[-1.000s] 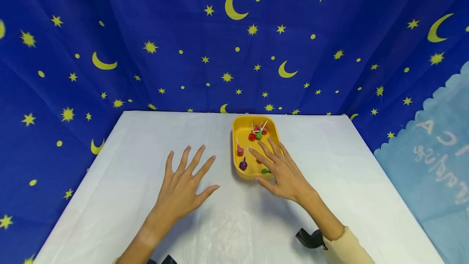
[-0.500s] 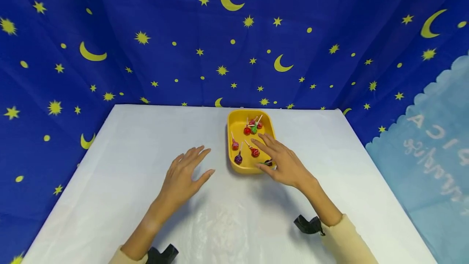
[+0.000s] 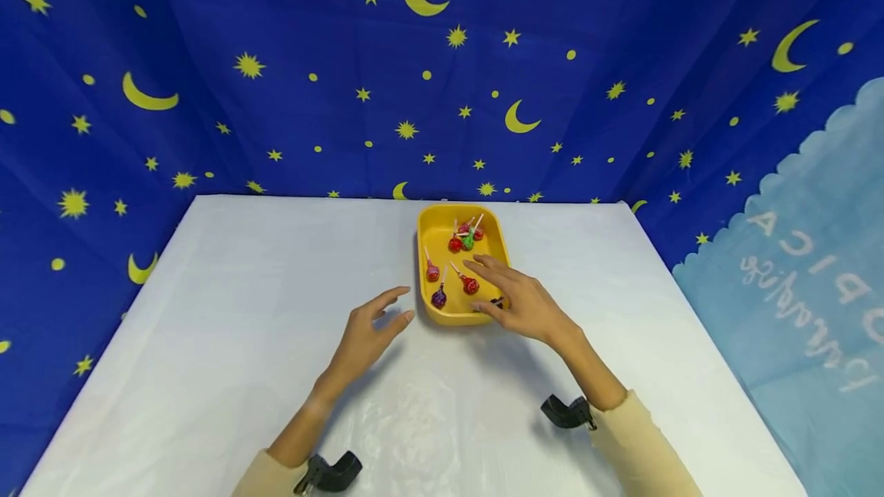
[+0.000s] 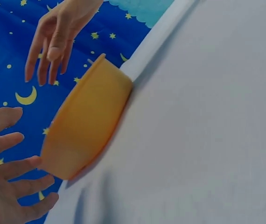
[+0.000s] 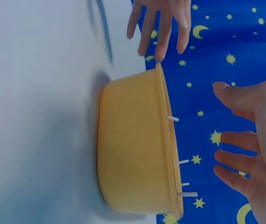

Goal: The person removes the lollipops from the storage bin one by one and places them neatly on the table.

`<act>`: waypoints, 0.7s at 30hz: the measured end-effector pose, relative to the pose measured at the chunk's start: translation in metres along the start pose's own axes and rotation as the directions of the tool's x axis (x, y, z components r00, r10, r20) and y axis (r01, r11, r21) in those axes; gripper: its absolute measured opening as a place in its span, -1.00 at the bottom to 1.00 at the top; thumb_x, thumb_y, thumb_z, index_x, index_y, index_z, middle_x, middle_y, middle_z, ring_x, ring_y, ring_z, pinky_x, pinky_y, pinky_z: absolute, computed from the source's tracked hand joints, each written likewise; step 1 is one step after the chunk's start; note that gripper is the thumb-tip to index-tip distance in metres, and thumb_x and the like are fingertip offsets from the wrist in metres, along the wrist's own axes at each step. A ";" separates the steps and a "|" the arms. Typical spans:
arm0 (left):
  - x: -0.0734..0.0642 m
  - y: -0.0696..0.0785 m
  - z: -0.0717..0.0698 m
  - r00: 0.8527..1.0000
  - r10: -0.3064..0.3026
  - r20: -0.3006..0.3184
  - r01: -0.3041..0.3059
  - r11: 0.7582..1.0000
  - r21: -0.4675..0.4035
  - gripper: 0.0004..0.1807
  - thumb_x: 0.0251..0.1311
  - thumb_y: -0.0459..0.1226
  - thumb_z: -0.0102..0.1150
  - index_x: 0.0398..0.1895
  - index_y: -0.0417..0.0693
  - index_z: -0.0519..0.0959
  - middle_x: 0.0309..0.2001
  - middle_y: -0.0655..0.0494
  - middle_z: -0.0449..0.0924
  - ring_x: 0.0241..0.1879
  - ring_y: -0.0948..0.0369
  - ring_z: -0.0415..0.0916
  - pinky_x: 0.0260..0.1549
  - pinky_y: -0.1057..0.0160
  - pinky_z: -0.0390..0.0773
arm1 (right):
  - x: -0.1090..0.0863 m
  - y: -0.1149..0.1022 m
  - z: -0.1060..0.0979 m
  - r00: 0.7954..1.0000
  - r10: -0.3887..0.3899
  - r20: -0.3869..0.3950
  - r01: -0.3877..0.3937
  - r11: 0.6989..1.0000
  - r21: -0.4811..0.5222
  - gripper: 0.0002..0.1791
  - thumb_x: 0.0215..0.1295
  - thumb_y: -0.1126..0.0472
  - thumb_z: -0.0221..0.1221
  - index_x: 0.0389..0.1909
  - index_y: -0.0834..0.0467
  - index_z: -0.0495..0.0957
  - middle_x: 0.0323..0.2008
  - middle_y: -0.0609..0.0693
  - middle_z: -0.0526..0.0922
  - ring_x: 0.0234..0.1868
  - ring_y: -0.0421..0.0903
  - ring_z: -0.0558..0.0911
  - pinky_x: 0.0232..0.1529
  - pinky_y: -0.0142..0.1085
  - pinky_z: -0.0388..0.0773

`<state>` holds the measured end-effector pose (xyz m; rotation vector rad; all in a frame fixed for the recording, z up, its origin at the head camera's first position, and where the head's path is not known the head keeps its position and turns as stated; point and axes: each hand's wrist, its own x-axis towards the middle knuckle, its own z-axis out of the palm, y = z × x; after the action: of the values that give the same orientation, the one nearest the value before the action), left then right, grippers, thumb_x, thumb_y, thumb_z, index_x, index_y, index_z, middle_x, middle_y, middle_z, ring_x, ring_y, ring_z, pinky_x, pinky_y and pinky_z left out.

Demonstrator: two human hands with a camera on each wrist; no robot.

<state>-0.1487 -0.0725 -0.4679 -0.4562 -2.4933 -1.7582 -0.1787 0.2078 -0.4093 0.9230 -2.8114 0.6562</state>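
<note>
A yellow plastic tub (image 3: 442, 319) with several wrapped lollipops inside stands on the white table. Red, green and pink lollipops cluster at its far end; a purple lollipop (image 3: 438, 298), a pink one (image 3: 432, 273) and a red one (image 3: 470, 285) lie nearer. Over the tub's near right part hovers my right hand (image 3: 526, 307), fingers relaxed and holding nothing; it partly hides a dark lollipop. My left hand (image 3: 362, 340) is just left of the tub, fingers spread in the left wrist view, also holding nothing. Lollipop sticks (image 5: 187, 194) poke above the rim in the right wrist view.
The white-covered table (image 3: 276, 274) extends around the tub. Behind it hangs a blue curtain (image 3: 311, 37) with yellow moons and stars, and a light blue cloth (image 3: 815, 251) with lettering hangs at the right. Black camera mounts (image 3: 568, 411) sit at both wrists.
My left hand has turned from spread flat to side-on and moved right, nearer the tub. The right hand has stayed over the tub, its fingers drawing closer together. The head view has shifted slightly.
</note>
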 end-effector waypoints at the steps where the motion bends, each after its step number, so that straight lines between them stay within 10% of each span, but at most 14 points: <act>1: 0.002 -0.001 0.003 1.000 -0.008 0.010 0.008 1.000 -0.006 -0.49 0.28 -0.09 0.23 0.26 -0.04 0.49 0.29 -0.01 0.47 0.27 -0.08 0.42 0.22 -0.11 0.41 | 0.001 0.001 0.001 1.000 -0.007 -0.004 0.007 1.000 0.012 -0.32 0.29 0.00 0.27 0.42 -0.09 0.31 0.39 0.08 0.37 0.35 0.14 0.41 0.21 0.10 0.43; 11: 0.016 -0.010 0.034 0.999 0.037 0.039 -0.040 0.997 0.072 -0.48 0.18 -0.17 0.33 0.23 -0.06 0.54 0.35 -0.35 0.28 0.36 -0.17 0.25 0.32 -0.13 0.23 | 0.024 0.006 0.010 0.996 -0.088 0.008 0.086 0.989 0.116 -0.51 0.27 0.21 0.28 0.24 0.12 0.52 0.14 0.10 0.62 -0.25 -0.07 0.70 -0.01 -0.09 0.61; 15: 0.018 -0.009 0.044 1.000 0.024 0.015 -0.026 0.989 0.147 -0.54 0.14 -0.10 0.36 0.11 -0.04 0.62 0.34 -0.35 0.28 0.33 -0.19 0.28 0.29 -0.18 0.27 | 0.034 0.010 0.015 0.996 -0.076 0.051 0.068 0.987 0.145 -0.58 0.26 0.27 0.27 0.16 0.16 0.58 -0.04 0.11 0.72 -0.65 -0.29 0.30 -0.36 -0.32 0.54; 21: 0.020 -0.006 0.052 0.998 0.027 -0.064 -0.015 0.984 0.175 -0.67 0.06 -0.10 0.42 -0.11 -0.01 0.72 0.27 -0.25 0.41 0.25 -0.16 0.40 0.05 -0.10 0.53 | 0.044 0.015 0.022 0.998 -0.020 0.058 0.007 0.977 0.212 -0.66 0.25 0.31 0.27 0.06 0.21 0.64 -0.09 0.17 0.73 -0.45 -0.12 0.64 -0.23 -0.21 0.66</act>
<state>-0.1633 -0.0218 -0.4873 -0.4031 -2.5567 -1.5034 -0.2220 0.1852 -0.4240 1.0100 -2.8242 0.9567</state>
